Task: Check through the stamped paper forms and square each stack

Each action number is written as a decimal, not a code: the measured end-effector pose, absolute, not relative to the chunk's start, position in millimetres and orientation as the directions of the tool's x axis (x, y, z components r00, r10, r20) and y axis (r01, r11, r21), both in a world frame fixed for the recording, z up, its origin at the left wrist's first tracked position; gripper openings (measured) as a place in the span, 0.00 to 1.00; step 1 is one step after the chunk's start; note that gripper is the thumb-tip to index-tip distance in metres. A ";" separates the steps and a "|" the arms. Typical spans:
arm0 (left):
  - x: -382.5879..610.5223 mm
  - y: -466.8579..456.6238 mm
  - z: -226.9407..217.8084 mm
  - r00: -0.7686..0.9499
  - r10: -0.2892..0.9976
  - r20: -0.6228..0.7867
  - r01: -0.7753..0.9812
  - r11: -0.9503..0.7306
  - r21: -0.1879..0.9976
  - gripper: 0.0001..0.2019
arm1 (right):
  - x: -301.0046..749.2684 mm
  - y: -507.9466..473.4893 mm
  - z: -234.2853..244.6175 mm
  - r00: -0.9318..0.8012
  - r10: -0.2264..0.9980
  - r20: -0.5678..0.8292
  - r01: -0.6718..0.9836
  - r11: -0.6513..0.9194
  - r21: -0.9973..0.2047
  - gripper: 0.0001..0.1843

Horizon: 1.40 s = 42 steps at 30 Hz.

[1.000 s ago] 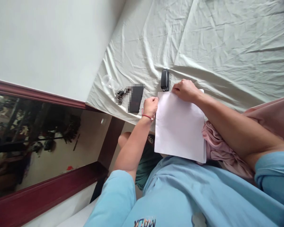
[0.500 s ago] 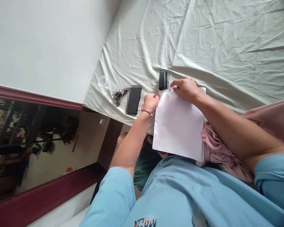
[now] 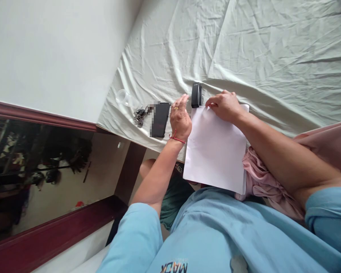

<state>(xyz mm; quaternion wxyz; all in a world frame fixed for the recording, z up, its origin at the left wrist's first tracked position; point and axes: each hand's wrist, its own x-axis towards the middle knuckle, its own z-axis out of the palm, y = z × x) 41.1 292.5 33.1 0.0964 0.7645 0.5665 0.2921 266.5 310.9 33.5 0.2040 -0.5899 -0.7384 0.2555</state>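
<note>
A white sheet of paper (image 3: 216, 149) lies at the near edge of the bed. My right hand (image 3: 223, 105) is closed on its far top edge, fingers pinching the paper right beside a black stapler (image 3: 196, 94). My left hand (image 3: 180, 115) has its fingers stretched out flat toward the stapler, holding nothing, just left of the paper's top corner. A red thread is round its wrist.
A black phone (image 3: 160, 118), a bunch of keys (image 3: 139, 115) and a clear plastic cup (image 3: 123, 97) lie left of my hands on the pale green bedsheet (image 3: 258, 49). A pink cloth (image 3: 315, 148) lies under my right arm. A dark red bed frame (image 3: 45, 231) runs along the left.
My left hand has let go of the paper's left corner, opened its fingers and moved up toward the stapler. My right hand keeps its hold at the paper's top edge.
</note>
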 end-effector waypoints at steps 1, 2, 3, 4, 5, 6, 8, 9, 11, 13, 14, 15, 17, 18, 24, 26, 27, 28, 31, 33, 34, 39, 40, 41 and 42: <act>40.5 293.4 32.8 0.256 0.907 0.333 0.801 -0.392 0.452 0.25 | 267.0 311.0 32.8 -0.222 0.975 0.003 0.766 0.177 -0.618 0.19; 40.3 294.0 32.6 0.310 0.897 0.314 0.797 -0.425 0.429 0.27 | 267.5 311.1 32.2 -0.226 0.974 0.007 0.766 0.182 -0.616 0.19; 40.3 294.5 32.5 0.350 0.892 0.287 0.795 -0.445 0.412 0.28 | 268.0 311.2 31.6 -0.232 0.973 0.010 0.766 0.189 -0.615 0.19; 40.4 294.9 32.5 0.378 0.889 0.259 0.796 -0.455 0.399 0.30 | 268.6 311.2 31.4 -0.239 0.971 0.013 0.764 0.196 -0.615 0.19; 40.3 295.2 32.9 0.397 0.887 0.235 0.799 -0.460 0.388 0.31 | 269.0 311.1 31.5 -0.246 0.969 0.015 0.761 0.203 -0.616 0.19; 39.9 295.5 33.6 0.410 0.886 0.217 0.801 -0.464 0.379 0.32 | 269.4 310.9 31.9 -0.253 0.967 0.017 0.759 0.209 -0.617 0.19; 38.4 296.4 35.8 0.432 0.880 0.199 0.803 -0.476 0.359 0.32 | 269.8 310.4 33.1 -0.266 0.964 0.012 0.758 0.217 -0.615 0.19; 37.2 297.0 37.1 0.443 0.875 0.197 0.802 -0.484 0.349 0.32 | 269.9 310.1 33.7 -0.270 0.963 0.008 0.760 0.218 -0.612 0.19; 34.4 298.8 39.2 0.463 0.864 0.199 0.797 -0.504 0.332 0.32 | 270.1 309.9 34.0 -0.273 0.962 0.009 0.761 0.222 -0.610 0.20; 31.1 301.0 39.9 0.487 0.850 0.200 0.788 -0.526 0.320 0.32 | 270.5 310.1 32.8 -0.273 0.962 0.019 0.756 0.226 -0.614 0.20; 29.3 302.3 39.8 0.500 0.843 0.199 0.782 -0.538 0.316 0.32 | 270.8 310.4 31.8 -0.272 0.962 0.025 0.753 0.229 -0.617 0.20; 27.4 303.6 39.2 0.513 0.835 0.198 0.774 -0.550 0.313 0.32 | 271.1 310.8 30.8 -0.274 0.961 0.029 0.749 0.233 -0.620 0.20; 24.0 306.1 37.1 0.536 0.821 0.198 0.760 -0.571 0.311 0.32 | 271.6 311.3 29.2 -0.276 0.960 0.033 0.744 0.236 -0.625 0.20; 22.7 307.1 35.5 0.544 0.815 0.199 0.754 -0.579 0.311 0.31 | 271.7 311.4 28.8 -0.276 0.960 0.032 0.743 0.235 -0.627 0.21; 24.8 303.2 20.6 0.509 0.833 0.216 0.755 -0.553 0.352 0.30 | 271.2 309.5 30.9 -0.272 0.962 0.017 0.753 0.223 -0.619 0.20; 27.9 299.4 17.2 0.476 0.854 0.212 0.765 -0.520 0.379 0.30 | 271.0 308.4 31.1 -0.268 0.963 0.029 0.751 0.227 -0.620 0.19; 29.3 297.9 16.4 0.462 0.863 0.206 0.768 -0.505 0.393 0.31 | 270.9 308.0 30.9 -0.266 0.963 0.036 0.749 0.230 -0.621 0.19; 30.6 296.9 16.4 0.450 0.870 0.200 0.769 -0.492 0.409 0.31 | 270.8 307.6 30.6 -0.263 0.964 0.042 0.747 0.231 -0.623 0.19; 32.8 295.9 18.5 0.423 0.886 0.190 0.757 -0.461 0.464 0.31 | 270.2 306.9 30.0 -0.225 0.973 0.060 0.751 0.212 -0.625 0.20; 33.1 293.8 19.5 0.407 0.891 0.202 0.737 -0.450 0.504 0.30 | 270.0 306.6 29.9 -0.201 0.977 0.073 0.751 0.201 -0.629 0.21; 32.8 291.1 19.4 0.391 0.895 0.214 0.729 -0.443 0.521 0.30 | 270.1 306.6 30.1 -0.196 0.978 0.075 0.746 0.198 -0.635 0.22; 25.3 252.8 11.0 0.150 0.946 0.286 0.738 -0.300 0.605 0.30 | 272.8 306.0 33.2 -0.218 0.976 0.017 0.717 0.172 -0.676 0.23; 22.7 241.5 8.6 0.094 0.955 0.280 0.737 -0.256 0.625 0.29 | 273.5 305.6 34.1 -0.231 0.973 0.006 0.711 0.173 -0.681 0.22; 20.1 230.0 6.5 0.045 0.964 0.261 0.732 -0.210 0.648 0.28 | 274.0 305.1 34.9 -0.247 0.969 -0.001 0.703 0.179 -0.688 0.21; 17.6 218.9 4.9 -0.002 0.972 0.236 0.721 -0.162 0.674 0.26 | 274.4 304.3 35.7 -0.269 0.963 -0.003 0.692 0.191 -0.697 0.21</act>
